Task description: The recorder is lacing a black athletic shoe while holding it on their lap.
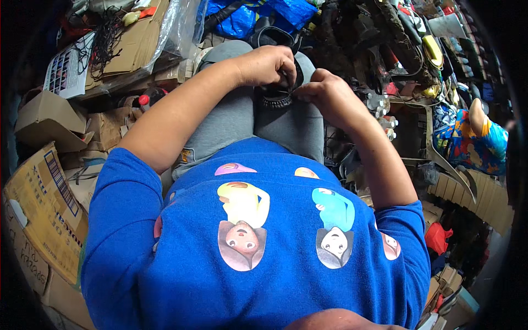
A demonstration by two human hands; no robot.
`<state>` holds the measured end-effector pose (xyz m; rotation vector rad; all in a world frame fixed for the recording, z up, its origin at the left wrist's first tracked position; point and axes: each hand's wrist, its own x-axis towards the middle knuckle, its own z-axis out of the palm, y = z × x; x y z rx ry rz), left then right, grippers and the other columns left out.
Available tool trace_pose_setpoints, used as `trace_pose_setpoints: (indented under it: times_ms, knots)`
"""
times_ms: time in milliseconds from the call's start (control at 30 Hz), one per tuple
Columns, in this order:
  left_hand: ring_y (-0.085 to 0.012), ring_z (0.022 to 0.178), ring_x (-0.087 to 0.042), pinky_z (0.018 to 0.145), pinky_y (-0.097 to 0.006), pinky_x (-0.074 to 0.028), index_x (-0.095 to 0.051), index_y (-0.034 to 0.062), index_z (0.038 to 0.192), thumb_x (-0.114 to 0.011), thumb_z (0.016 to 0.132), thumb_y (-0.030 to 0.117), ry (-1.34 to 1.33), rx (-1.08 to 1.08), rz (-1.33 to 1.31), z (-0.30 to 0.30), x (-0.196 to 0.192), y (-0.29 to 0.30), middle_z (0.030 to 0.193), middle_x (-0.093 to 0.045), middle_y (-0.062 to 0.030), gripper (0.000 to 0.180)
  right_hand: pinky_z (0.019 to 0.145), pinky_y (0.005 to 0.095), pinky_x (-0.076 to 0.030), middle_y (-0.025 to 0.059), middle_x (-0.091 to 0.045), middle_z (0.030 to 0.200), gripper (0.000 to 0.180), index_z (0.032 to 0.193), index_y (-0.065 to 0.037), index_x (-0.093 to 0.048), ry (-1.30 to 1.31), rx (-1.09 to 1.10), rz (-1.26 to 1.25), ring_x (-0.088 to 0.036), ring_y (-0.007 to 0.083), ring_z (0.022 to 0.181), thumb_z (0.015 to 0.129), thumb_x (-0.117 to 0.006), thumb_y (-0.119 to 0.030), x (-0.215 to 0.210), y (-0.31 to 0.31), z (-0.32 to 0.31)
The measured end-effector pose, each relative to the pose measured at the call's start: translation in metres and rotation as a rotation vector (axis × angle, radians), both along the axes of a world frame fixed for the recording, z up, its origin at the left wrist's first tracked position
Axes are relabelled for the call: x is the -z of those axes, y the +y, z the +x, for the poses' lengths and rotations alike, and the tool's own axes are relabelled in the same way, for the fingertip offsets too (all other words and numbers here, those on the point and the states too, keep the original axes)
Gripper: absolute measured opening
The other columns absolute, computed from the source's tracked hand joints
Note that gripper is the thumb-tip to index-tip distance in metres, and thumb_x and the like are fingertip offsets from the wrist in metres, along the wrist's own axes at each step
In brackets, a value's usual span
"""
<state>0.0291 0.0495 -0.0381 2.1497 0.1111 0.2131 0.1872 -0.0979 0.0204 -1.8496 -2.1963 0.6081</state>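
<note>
A black shoe [276, 102] with a ridged sole edge rests between my grey-trousered knees, its near end toward me. Over its upper part is my left hand [272, 65], fingers curled and pressed together. My right hand [325, 91] pinches at the shoe's right edge, thumb and forefinger close together. Whatever lies between the fingertips of either hand is too small or hidden to make out. Just beyond my left hand, a dark shoe-like opening [272, 36] shows; I cannot tell whether it belongs to the same shoe.
Cardboard boxes [49, 121] and flattened cardboard [129, 49] crowd the left. Blue plastic sheeting [264, 16] lies ahead. On the right are small clear bottles [388, 122], tools and a yellow-handled item [433, 52]. Another person in colourful clothing [473, 140] is at far right.
</note>
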Motion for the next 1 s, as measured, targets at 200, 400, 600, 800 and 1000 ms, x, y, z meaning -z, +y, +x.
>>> trace_pose_setpoints:
  times_ms: [200,400,600,800,1000]
  knots:
    - [-0.0227,0.088,-0.057,0.079,-0.031,-0.047,-0.067,0.0070,0.082,-0.072,0.066,0.004,-0.093,-0.194,0.019,-0.001,-0.001,-0.011,0.091,-0.053,-0.0069,0.017,0.069,0.0361,-0.049,0.0145,-0.061,0.081,0.014,0.089,-0.009,-0.069,0.079,0.101,0.020,-0.062,0.0298,0.078,0.077,-0.066,-0.014,0.024,0.007,-0.010]
    - [-0.0342,0.090,-0.060,0.078,-0.040,-0.047,-0.061,0.0026,0.094,-0.067,0.078,0.017,0.217,-0.335,0.201,-0.065,-0.029,-0.052,0.091,-0.062,-0.0167,0.023,0.075,0.0283,-0.046,0.0005,-0.061,0.081,0.028,0.093,-0.002,-0.066,0.916,0.541,-0.493,-0.058,0.0130,0.078,0.085,-0.065,-0.029,0.016,-0.029,0.049]
    - [-0.0238,0.079,-0.062,0.074,-0.036,-0.047,-0.062,-0.0014,0.078,-0.061,0.085,0.031,0.599,-0.511,0.116,-0.122,-0.062,0.005,0.083,-0.063,-0.0182,0.033,0.084,0.0335,-0.047,0.0006,-0.063,0.092,0.029,0.111,-0.004,-0.062,1.545,0.326,-0.131,-0.057,0.0108,0.085,0.094,-0.053,-0.026,-0.001,-0.076,0.117]
    - [-0.0158,0.068,-0.043,0.070,-0.034,-0.041,-0.041,0.0107,0.064,-0.049,0.095,0.030,-0.446,-0.415,-1.284,-0.050,-0.050,-0.018,0.063,-0.039,-0.0003,0.037,0.075,0.0346,-0.044,0.0140,-0.066,0.085,0.030,0.094,-0.004,-0.066,0.083,0.592,-0.388,-0.061,0.0212,0.081,0.091,-0.056,-0.032,0.036,-0.067,0.061]
    - [-0.0102,0.050,-0.032,0.065,-0.031,-0.040,-0.038,0.0142,0.064,-0.046,0.097,0.032,-0.343,-0.453,-1.451,-0.087,-0.003,0.047,0.060,-0.037,0.0033,0.038,0.071,0.0412,-0.039,0.0154,-0.058,0.071,0.027,0.074,-0.004,-0.058,-0.282,0.271,-0.022,-0.056,0.0328,0.073,0.090,-0.053,-0.025,0.043,-0.104,0.048]
